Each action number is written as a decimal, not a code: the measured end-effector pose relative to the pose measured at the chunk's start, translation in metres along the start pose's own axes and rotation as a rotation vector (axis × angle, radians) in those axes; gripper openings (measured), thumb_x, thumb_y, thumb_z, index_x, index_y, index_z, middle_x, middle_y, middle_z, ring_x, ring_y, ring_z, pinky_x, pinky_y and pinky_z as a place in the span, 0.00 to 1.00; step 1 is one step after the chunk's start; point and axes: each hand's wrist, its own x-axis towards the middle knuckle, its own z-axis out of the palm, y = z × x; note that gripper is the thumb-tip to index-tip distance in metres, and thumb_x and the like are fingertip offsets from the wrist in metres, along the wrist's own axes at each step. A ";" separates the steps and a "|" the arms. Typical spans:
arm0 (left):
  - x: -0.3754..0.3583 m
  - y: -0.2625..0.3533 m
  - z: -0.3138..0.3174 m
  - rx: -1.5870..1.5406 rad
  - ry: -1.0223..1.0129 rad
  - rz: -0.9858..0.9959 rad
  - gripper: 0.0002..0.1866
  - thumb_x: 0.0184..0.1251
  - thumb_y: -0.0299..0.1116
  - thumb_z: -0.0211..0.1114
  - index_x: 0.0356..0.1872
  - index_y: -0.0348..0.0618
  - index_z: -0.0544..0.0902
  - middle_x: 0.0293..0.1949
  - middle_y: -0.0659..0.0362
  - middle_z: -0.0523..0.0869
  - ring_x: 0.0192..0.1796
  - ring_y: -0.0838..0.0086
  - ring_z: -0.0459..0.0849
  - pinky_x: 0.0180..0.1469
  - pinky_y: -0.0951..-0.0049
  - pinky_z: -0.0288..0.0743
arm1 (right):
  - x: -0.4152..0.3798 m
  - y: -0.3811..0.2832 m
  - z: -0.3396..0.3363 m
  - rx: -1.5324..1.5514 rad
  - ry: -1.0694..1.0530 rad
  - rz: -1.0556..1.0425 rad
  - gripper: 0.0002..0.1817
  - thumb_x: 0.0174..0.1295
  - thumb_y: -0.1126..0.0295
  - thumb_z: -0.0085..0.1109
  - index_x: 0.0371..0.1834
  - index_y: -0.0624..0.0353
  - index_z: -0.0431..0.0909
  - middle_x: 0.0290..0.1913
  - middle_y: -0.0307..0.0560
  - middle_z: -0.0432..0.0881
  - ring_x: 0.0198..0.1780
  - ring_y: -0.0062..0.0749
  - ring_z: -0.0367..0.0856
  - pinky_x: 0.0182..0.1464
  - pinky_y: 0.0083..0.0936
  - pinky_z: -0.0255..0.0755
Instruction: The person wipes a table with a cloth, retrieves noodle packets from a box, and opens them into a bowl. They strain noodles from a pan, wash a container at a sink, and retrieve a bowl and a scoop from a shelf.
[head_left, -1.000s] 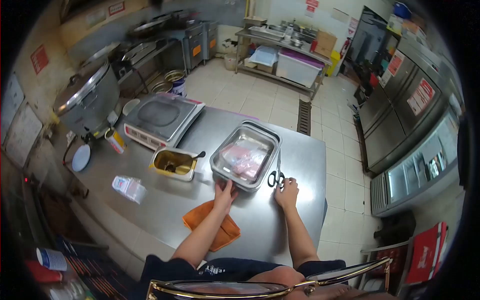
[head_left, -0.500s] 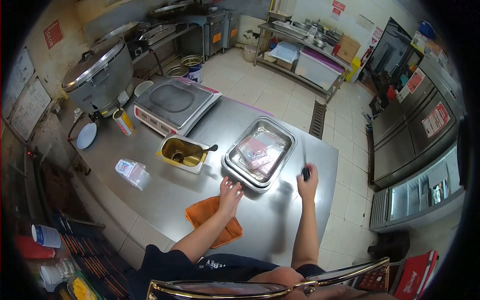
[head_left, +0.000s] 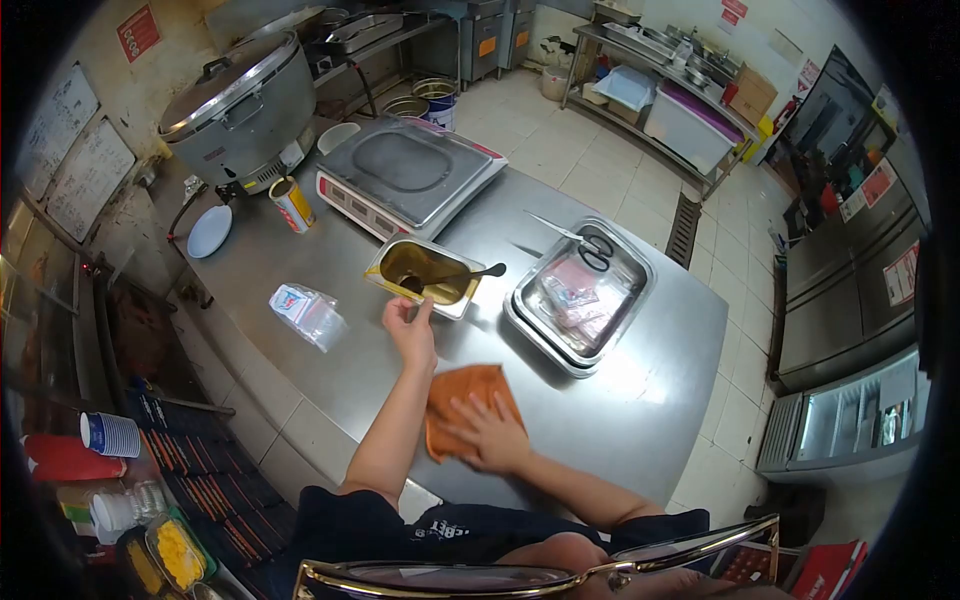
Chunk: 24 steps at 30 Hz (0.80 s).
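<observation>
My left hand (head_left: 410,335) has its fingers closed on the near rim of the metal container (head_left: 456,306), which has a dark ladle (head_left: 480,272) in it. Spread flat, my right hand (head_left: 490,433) lies on the orange cloth (head_left: 507,383) on the steel table. To the right stand stacked metal trays (head_left: 627,327) with plastic packets (head_left: 575,300) inside. Black-handled scissors (head_left: 596,254) rest across the far left edge of the trays.
A scale (head_left: 400,170) stands behind the container. Further left are a large cooker (head_left: 240,115), a yellow can (head_left: 292,205), a blue-white plate (head_left: 210,232) and a plastic bag pack (head_left: 308,315). The table's edge (head_left: 702,410) runs along the right.
The scissors have left my right hand and now lie on the trays. My right hand has moved left onto the cloth. My left hand has gone to the container's rim. The view has shifted.
</observation>
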 end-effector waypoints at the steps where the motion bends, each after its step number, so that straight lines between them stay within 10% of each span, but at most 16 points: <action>1: 0.000 0.013 0.000 0.005 0.003 -0.004 0.25 0.54 0.30 0.67 0.47 0.50 0.60 0.53 0.59 0.59 0.51 0.74 0.66 0.52 0.71 0.62 | 0.014 0.010 0.002 -0.015 0.069 0.078 0.32 0.54 0.48 0.51 0.64 0.37 0.61 0.68 0.49 0.55 0.68 0.49 0.52 0.66 0.55 0.40; 4: -0.005 0.067 0.006 -0.388 0.207 0.103 0.22 0.52 0.30 0.69 0.41 0.51 0.63 0.46 0.62 0.68 0.45 0.78 0.69 0.42 0.71 0.66 | 0.074 0.047 -0.006 -0.004 0.233 0.316 0.35 0.55 0.48 0.50 0.66 0.45 0.56 0.68 0.52 0.54 0.69 0.49 0.50 0.67 0.53 0.38; 6: -0.004 0.100 0.011 -0.146 0.275 -0.358 0.18 0.55 0.31 0.67 0.39 0.51 0.65 0.42 0.65 0.71 0.43 0.79 0.70 0.39 0.75 0.65 | 0.113 0.066 0.008 0.000 0.352 0.440 0.37 0.55 0.47 0.49 0.66 0.51 0.56 0.68 0.54 0.54 0.70 0.49 0.48 0.66 0.53 0.39; 10: 0.017 0.072 0.004 -0.304 0.021 -0.284 0.16 0.56 0.32 0.67 0.41 0.51 0.70 0.35 0.66 0.76 0.30 0.82 0.73 0.26 0.83 0.65 | 0.141 0.064 0.009 -0.132 0.392 0.576 0.36 0.56 0.46 0.48 0.66 0.49 0.56 0.68 0.53 0.53 0.70 0.50 0.48 0.67 0.52 0.38; 18: 0.031 0.072 -0.048 -0.322 -0.035 -0.422 0.07 0.61 0.33 0.60 0.36 0.51 0.70 0.37 0.67 0.74 0.42 0.79 0.71 0.41 0.68 0.66 | -0.065 0.010 -0.015 0.000 0.095 0.327 0.29 0.57 0.49 0.48 0.62 0.45 0.64 0.69 0.47 0.54 0.68 0.47 0.52 0.67 0.49 0.39; 24: -0.019 0.098 -0.044 -0.547 -0.034 -0.611 0.19 0.63 0.45 0.58 0.51 0.53 0.67 0.45 0.64 0.69 0.46 0.73 0.68 0.45 0.67 0.66 | -0.185 0.158 -0.062 -0.250 0.404 1.023 0.24 0.59 0.58 0.45 0.60 0.46 0.65 0.67 0.49 0.58 0.68 0.52 0.50 0.67 0.52 0.40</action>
